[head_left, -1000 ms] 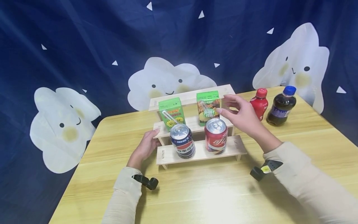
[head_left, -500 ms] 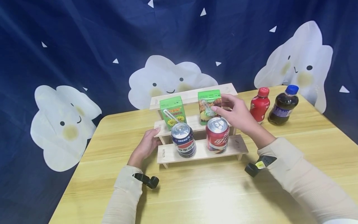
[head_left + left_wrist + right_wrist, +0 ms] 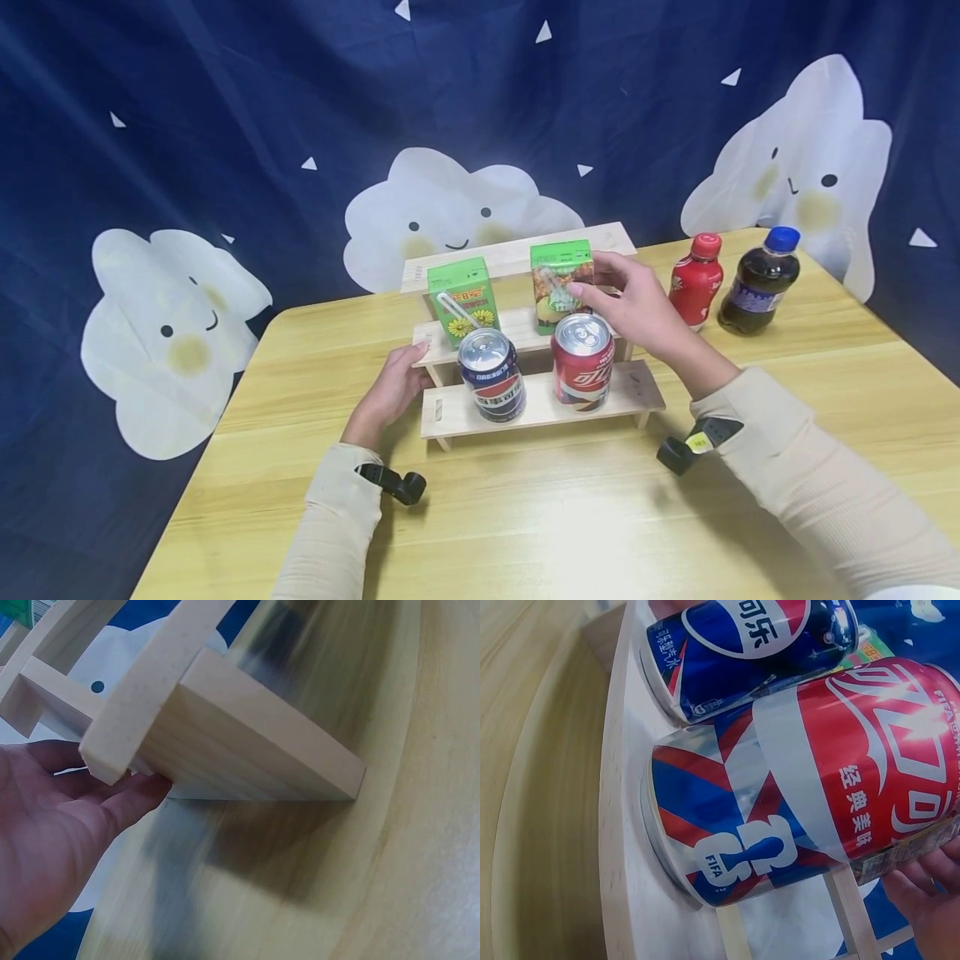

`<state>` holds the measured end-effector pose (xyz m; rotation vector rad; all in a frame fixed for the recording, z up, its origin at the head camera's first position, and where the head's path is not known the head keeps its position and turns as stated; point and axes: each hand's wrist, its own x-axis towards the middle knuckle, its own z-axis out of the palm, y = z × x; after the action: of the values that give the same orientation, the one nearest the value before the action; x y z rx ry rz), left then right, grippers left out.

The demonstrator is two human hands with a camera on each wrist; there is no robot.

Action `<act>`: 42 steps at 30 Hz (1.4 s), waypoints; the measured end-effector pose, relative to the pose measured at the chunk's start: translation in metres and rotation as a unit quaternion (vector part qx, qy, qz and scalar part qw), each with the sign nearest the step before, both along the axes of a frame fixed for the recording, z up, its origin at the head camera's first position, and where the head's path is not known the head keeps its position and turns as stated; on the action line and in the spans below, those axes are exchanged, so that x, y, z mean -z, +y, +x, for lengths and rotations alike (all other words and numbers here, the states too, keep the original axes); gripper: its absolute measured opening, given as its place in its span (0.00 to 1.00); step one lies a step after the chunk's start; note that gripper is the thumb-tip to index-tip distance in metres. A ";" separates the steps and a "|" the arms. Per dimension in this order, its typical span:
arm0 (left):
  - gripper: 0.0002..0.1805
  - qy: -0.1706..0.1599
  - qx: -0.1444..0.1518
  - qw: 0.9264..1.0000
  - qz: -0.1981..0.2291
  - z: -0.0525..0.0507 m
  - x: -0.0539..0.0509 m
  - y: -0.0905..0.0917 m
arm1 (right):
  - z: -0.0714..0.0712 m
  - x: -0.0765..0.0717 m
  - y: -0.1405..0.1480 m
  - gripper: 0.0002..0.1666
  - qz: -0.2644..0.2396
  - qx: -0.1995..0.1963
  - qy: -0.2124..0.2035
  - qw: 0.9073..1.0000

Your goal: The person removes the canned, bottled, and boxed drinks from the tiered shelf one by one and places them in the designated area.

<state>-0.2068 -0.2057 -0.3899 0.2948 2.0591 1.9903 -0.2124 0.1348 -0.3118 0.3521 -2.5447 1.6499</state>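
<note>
My left hand (image 3: 392, 387) grips the left end of a three-tier wooden step rack (image 3: 538, 402), thumb on the middle tier's edge and fingers partly hidden behind it. My right hand (image 3: 639, 302) holds a green drink carton (image 3: 546, 310) on the right of the middle tier, thumb across its front, other fingers at its right side and partly hidden. Another green carton (image 3: 467, 296) with a straw on its front stands at that tier's left. On the lowest tier stand a blue Pepsi can (image 3: 497, 387) and a red Coca-Cola can (image 3: 802, 780).
A red bottle (image 3: 693, 287) and a dark cola bottle with a blue cap (image 3: 753, 287) stand right of the rack on the wooden table (image 3: 480, 517). Behind the table hangs a dark blue curtain (image 3: 247, 75) with white clouds.
My right hand has moved left from beside the right carton and taken hold of it, thumb now on its front. The left hand keeps its grip on the rack.
</note>
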 end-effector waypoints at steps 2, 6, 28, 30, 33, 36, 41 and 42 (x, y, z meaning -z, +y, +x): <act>0.29 -0.001 -0.002 1.000 0.004 0.000 0.000 0.000 | 0.001 0.000 0.000 0.36 0.000 0.001 0.003 1.000; 0.28 -0.002 -0.005 1.000 0.006 0.000 0.000 0.000 | 0.003 -0.001 0.003 0.36 0.004 0.006 0.009 1.000; 0.29 -0.002 -0.005 1.000 0.004 0.001 -0.002 0.001 | 0.014 -0.003 0.024 0.33 0.027 0.042 0.036 0.998; 0.29 -0.001 -0.003 1.000 0.006 0.001 -0.002 0.001 | 0.015 -0.003 0.026 0.34 0.029 0.046 0.036 0.998; 0.29 0.001 -0.001 1.000 0.010 0.001 -0.002 0.001 | 0.017 -0.003 0.031 0.33 0.037 0.052 0.042 0.997; 0.29 0.001 -0.001 1.000 0.013 0.001 -0.002 0.001 | 0.018 -0.003 0.036 0.32 0.041 0.057 0.050 0.996; 0.29 0.000 -0.001 1.000 0.013 0.001 -0.002 0.001 | 0.020 -0.003 0.044 0.32 0.043 0.069 0.050 0.995; 0.29 0.000 -0.001 1.000 0.011 0.001 -0.002 0.001 | 0.020 -0.003 0.046 0.32 0.048 0.074 0.050 0.995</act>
<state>-0.2057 -0.2048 -0.3881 0.2972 2.0389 2.0159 -0.1920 0.1807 -0.3087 0.2408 -2.5142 1.4255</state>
